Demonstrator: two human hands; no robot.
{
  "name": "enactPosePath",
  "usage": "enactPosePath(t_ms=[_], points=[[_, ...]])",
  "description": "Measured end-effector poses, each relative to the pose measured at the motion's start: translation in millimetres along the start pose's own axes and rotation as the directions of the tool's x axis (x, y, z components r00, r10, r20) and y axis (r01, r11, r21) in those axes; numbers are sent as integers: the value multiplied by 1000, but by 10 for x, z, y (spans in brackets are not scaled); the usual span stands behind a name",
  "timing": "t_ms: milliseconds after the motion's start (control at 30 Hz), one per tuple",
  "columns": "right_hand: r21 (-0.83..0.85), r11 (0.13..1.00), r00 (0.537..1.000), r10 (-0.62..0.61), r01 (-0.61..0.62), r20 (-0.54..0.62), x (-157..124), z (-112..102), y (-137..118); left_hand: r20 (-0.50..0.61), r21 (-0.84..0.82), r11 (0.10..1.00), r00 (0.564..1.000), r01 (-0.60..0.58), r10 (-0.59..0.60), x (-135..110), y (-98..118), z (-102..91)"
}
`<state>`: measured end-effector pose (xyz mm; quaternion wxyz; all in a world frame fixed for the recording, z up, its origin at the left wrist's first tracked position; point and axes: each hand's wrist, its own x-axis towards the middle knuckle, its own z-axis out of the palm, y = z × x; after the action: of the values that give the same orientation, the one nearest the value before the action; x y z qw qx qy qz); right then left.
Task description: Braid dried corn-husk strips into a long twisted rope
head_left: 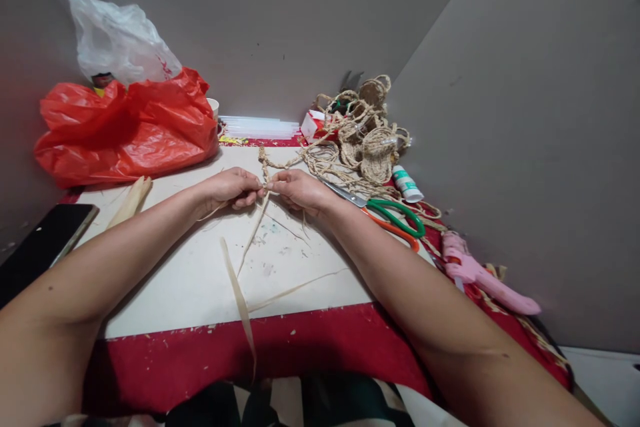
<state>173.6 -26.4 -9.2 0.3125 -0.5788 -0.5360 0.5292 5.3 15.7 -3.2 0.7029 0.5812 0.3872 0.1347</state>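
Both hands (233, 188) (296, 190) pinched closed on knobbly braided fibre cord (265, 170), thin tapering strand (253, 235) trailing below

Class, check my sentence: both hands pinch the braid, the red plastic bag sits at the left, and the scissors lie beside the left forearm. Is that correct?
No: the head view shows the scissors lying beside the right forearm. The left hand and right hand do pinch the braid, and the red plastic bag sits at the left.
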Motion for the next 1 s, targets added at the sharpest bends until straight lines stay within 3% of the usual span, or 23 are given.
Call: enactPosePath(t_ms=[100,333,500,633,733,800,867,933,1000], points=[[21,1000,999,-22,22,-33,12,-1,11,-14,11,1000,1000,-2,3,-9,8,12],[214,975,991,34,-61,127,18,-46,2,-7,40,999,999,-35,35,-7,-14,12],[295,948,981,65,-119,185,41,-85,20,-33,293,951,993,-96,110,-36,20,-31],[325,937,974,58,-129,219,58,-123,37,-140,626,779,976,-41,164,-112,176,-120],[352,928,969,37,-124,246,66,-150,48,-279,857,511,898,72,341,-284,293,-133],[351,927,966,40,-131,256,70,-160,56,-337,920,340,840,197,426,-465,299,-69],[338,931,966,52,-139,255,72,-161,63,-361,923,269,858,274,365,-669,222,54],[322,936,967,59,-140,247,70,-154,67,-310,931,266,927,251,209,-857,82,205],[306,943,969,57,-131,241,67,-143,70,-258,933,285,960,218,109,-1001,-78,341]])
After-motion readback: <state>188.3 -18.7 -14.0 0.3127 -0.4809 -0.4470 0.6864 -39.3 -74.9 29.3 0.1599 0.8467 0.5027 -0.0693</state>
